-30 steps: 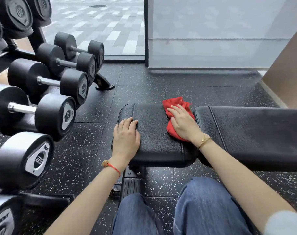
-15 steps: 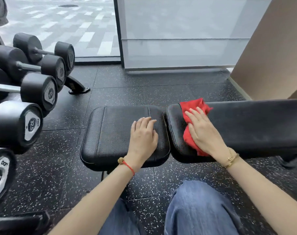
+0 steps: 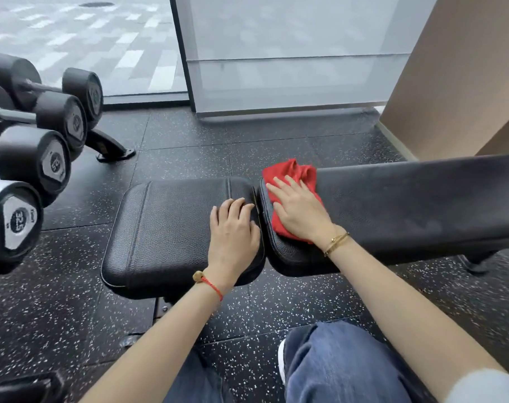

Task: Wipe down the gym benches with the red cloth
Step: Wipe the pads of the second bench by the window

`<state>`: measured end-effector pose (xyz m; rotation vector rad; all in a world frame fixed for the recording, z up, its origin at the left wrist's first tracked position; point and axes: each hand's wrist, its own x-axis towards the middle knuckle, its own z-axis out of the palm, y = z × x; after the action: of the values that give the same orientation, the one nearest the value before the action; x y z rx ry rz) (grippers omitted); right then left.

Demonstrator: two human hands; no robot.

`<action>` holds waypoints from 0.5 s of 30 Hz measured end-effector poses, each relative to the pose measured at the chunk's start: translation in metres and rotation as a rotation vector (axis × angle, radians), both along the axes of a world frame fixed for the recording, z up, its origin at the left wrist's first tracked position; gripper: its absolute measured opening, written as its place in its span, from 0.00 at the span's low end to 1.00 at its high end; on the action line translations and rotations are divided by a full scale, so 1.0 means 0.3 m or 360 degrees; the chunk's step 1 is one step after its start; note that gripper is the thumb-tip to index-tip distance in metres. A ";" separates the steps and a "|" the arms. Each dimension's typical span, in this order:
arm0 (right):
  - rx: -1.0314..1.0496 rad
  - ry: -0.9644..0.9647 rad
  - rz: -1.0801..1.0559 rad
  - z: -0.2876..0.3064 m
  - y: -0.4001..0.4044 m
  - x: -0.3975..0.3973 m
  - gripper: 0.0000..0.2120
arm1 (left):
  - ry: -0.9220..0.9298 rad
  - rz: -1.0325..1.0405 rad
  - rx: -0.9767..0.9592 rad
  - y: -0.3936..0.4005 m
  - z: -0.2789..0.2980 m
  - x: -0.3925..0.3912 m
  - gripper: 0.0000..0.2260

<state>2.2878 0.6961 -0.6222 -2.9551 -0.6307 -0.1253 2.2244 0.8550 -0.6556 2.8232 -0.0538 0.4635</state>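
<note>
Dumbbell rack (image 3: 32, 135): stood at the far left on the speckled black floor (image 3: 189, 146); the nearest dumbbell's end cap read 32.5.
Seat pad (image 3: 166, 228): black, left section of the gym bench, just beside the long back pad with a narrow gap between them.
Left hand (image 3: 232, 231): lay palm-down on the seat pad's right end, fingers relaxed and lightly bent, gripping nothing; a red string bracelet sat on the wrist.
Red cloth (image 3: 294, 173): lay bunched on the left end of the back pad (image 3: 407, 205), partly under the right hand.
Right hand (image 3: 299, 210): pressed flat on the cloth, fingers straight and spread; a gold bracelet on the wrist.
Wall (image 3: 465, 77): tan, far right.
</note>
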 end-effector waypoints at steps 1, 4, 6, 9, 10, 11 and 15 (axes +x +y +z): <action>-0.0003 -0.0007 0.0080 -0.004 -0.010 -0.046 0.24 | 0.0003 0.0001 0.0005 0.000 0.000 0.000 0.18; 0.0035 0.0011 0.0184 -0.017 -0.088 -0.157 0.25 | 0.0013 -0.0014 0.0010 0.007 -0.003 0.000 0.18; 0.0134 0.0048 0.0115 -0.018 -0.160 -0.171 0.24 | 0.0008 -0.0020 -0.0020 0.008 -0.004 -0.002 0.18; 0.0176 0.0058 -0.0208 -0.014 -0.224 -0.080 0.23 | 0.0018 -0.0022 -0.0018 0.004 0.001 -0.004 0.18; 0.0178 0.0069 -0.0360 -0.004 -0.223 -0.036 0.23 | 0.0024 -0.0021 -0.0017 0.003 0.002 -0.006 0.18; 0.0181 0.0088 -0.0478 0.006 -0.214 0.003 0.23 | 0.0026 -0.0020 -0.0020 0.002 0.003 -0.008 0.19; 0.0172 0.0098 -0.0423 0.002 -0.109 0.008 0.24 | 0.0014 -0.0034 -0.0025 0.010 0.007 -0.008 0.19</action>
<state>2.2904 0.6634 -0.6215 -2.9093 -0.2133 -0.0878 2.2219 0.8580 -0.6536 2.8062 -0.0781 0.4452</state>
